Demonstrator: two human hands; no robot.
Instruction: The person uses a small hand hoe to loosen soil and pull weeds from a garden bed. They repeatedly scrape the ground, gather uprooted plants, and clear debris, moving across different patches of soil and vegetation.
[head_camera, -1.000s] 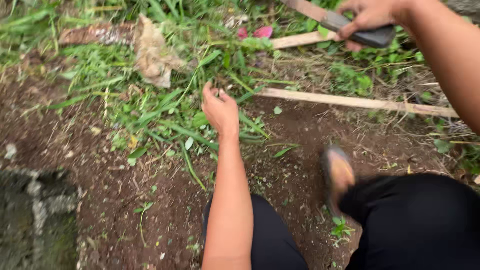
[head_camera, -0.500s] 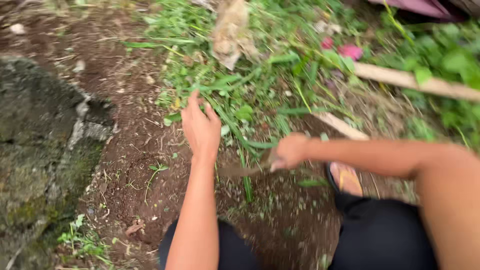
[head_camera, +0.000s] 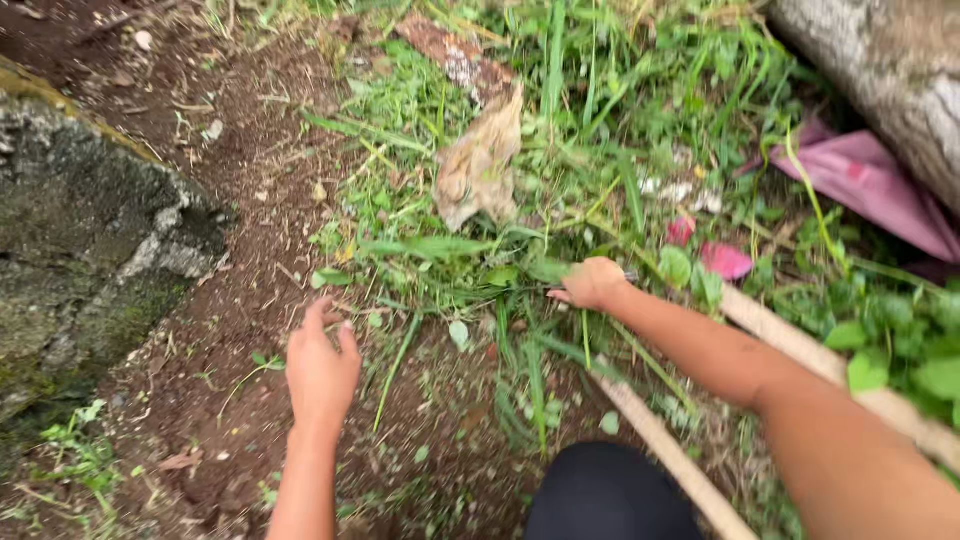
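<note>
Two hands out: right hand (head_camera: 592, 283) is fisted around something down in the grass clump (head_camera: 520, 270), can't tell what exactly. Left hand (head_camera: 322, 362) hovers loosely open over bare dirt (head_camera: 230, 330), holding nothing, grass just to its right, mossy rock (head_camera: 80, 250) well to its left.

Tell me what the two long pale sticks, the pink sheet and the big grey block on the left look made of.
Sticks: likely raw split wood or bamboo, pale, matte, unpainted. Pink sheet: seems thin plastic or cloth, creased with a faint sheen; the look leaves it open. Grey block: looks like stone or old concrete, rough and mossy.
</note>
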